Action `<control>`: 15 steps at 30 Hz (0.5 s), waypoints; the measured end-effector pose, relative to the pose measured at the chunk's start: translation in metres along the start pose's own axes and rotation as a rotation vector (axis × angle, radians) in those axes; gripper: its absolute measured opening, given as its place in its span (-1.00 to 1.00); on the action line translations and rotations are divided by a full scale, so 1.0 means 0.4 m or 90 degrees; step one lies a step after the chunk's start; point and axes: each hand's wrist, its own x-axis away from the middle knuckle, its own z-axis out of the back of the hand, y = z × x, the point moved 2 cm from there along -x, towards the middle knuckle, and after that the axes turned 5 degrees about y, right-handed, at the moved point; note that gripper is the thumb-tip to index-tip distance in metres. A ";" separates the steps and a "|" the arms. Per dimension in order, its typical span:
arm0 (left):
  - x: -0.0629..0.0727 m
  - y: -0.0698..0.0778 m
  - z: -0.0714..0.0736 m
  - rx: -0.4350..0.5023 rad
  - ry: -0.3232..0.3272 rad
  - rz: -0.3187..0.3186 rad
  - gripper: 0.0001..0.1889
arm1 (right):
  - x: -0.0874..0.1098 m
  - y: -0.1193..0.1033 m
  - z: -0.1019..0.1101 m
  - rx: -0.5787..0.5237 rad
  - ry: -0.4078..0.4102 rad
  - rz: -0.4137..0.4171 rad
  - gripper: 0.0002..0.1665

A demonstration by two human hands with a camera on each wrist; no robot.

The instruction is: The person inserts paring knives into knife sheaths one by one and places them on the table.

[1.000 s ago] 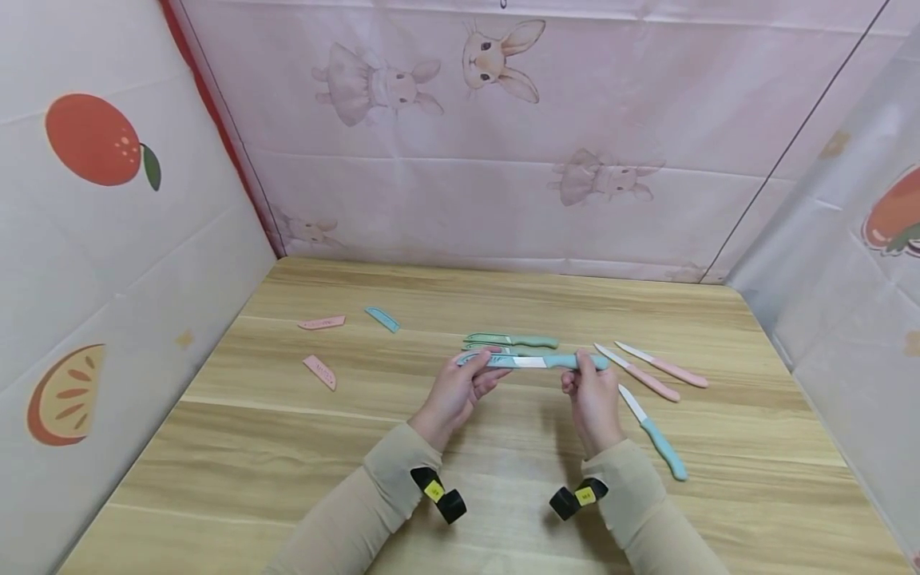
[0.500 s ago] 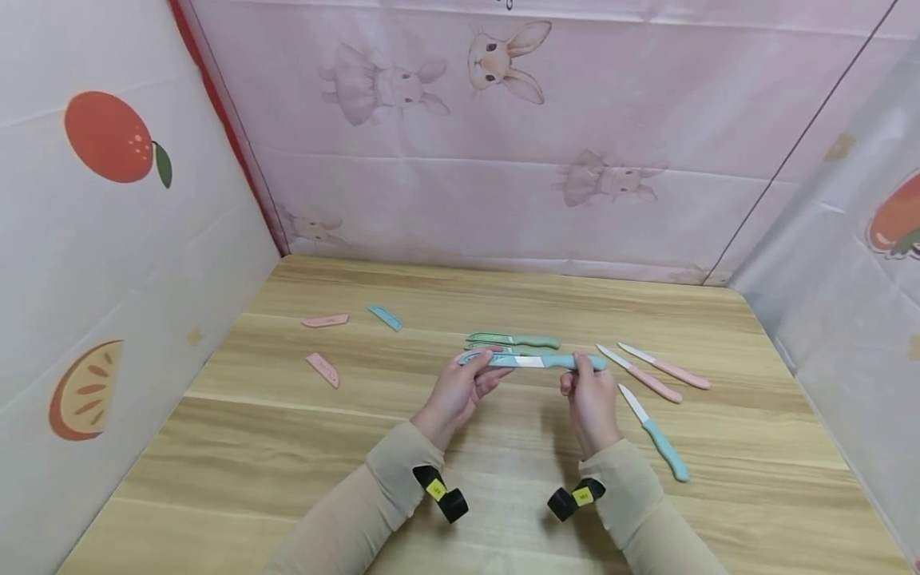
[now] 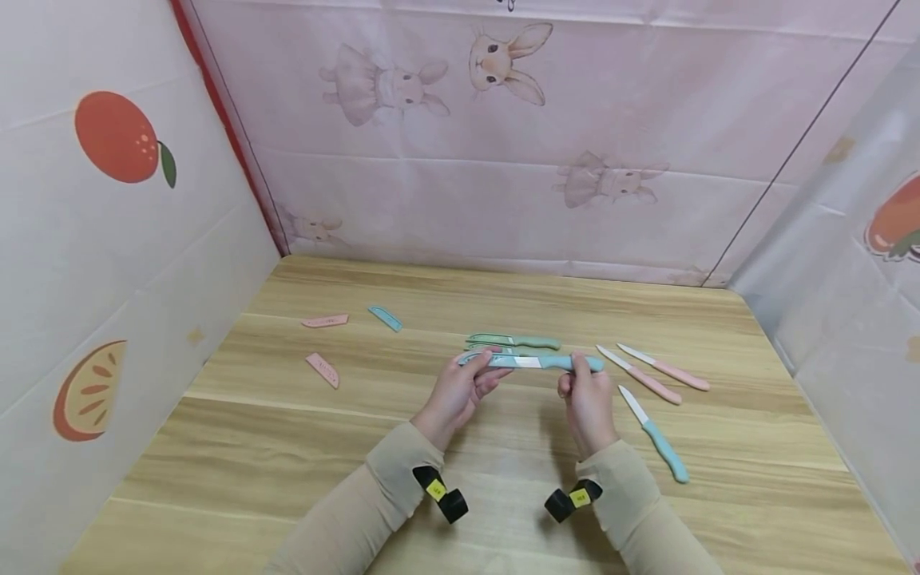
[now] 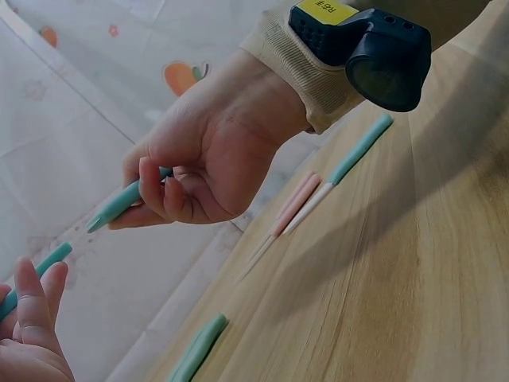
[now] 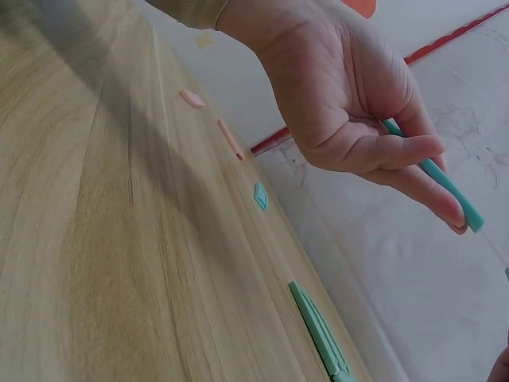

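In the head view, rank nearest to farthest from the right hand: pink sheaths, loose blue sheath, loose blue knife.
1. Loose blue knife, right of the hand.
2. Loose blue sheath, left.
3. Pink sheaths, farther left, too close to separate.

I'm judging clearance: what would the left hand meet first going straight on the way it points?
The green sheathed knives seem first in line, though the left hand looks raised and may pass over them; depth is unclear.
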 end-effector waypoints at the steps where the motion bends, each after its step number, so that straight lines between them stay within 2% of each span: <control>1: 0.000 0.000 0.000 0.001 0.001 0.001 -0.61 | 0.000 0.001 0.000 -0.001 0.001 0.001 -0.72; 15: -0.005 -0.003 -0.006 -0.012 0.016 0.003 -0.62 | -0.001 0.006 -0.003 -0.012 0.000 0.003 -0.70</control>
